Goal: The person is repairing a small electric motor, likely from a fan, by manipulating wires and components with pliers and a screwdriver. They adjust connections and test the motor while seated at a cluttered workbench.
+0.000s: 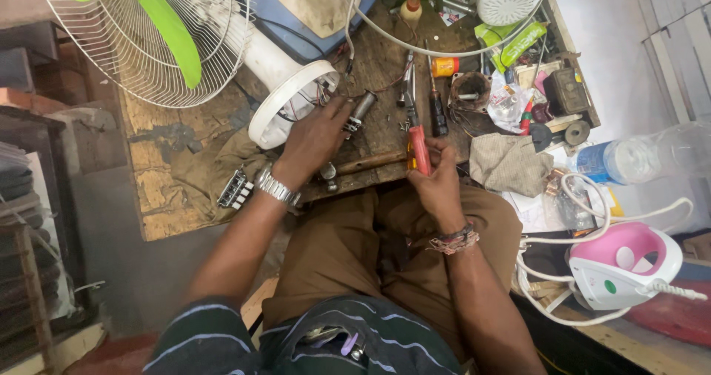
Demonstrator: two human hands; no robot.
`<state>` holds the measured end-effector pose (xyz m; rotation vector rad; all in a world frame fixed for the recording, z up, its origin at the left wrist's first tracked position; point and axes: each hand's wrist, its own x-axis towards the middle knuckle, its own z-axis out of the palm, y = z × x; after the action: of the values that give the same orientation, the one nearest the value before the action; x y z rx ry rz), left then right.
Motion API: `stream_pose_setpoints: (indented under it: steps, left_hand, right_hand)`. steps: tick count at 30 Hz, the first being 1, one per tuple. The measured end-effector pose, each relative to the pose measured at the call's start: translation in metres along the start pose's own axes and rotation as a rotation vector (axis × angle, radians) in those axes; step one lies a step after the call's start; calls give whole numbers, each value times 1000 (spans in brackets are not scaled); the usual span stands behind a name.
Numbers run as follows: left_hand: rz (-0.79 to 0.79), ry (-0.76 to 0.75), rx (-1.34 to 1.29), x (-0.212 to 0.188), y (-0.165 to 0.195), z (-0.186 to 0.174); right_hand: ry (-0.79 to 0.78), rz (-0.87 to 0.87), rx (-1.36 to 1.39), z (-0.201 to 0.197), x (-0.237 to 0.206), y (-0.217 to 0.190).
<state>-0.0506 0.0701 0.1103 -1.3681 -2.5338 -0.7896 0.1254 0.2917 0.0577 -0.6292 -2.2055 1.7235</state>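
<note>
Presently, the fan motor housing (290, 101) is steadied by the left hand (315, 138); red-handled pliers (418, 147) are gripped in the right hand (437, 179).

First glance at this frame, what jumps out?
The fan with green blades and a white wire guard, lying at the bench's top left. Below it, the left hand rests by the fan's open white housing, while the right hand grips red-handled pliers at centre. A pink-and-white clothes iron sits lower right.
</note>
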Motion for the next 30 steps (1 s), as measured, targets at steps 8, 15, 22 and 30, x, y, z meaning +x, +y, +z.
stream_pose_setpoints:
  steps: [8,15,22,30]
  left_hand:
    - [-64,-244,202,9,-19,24]
    - [-108,198,164,2,0,23]
    - [-172,297,166,12,1,46]
    - [-148,320,247,4,-9,66]
  right_hand:
    - [-51,73,-229,-1,-4,-2]
    - [-175,198,259,2,-4,8]
    - [-417,570,586,-7,-6,-18]
    - [-582,649,642,-1,-8,-48]
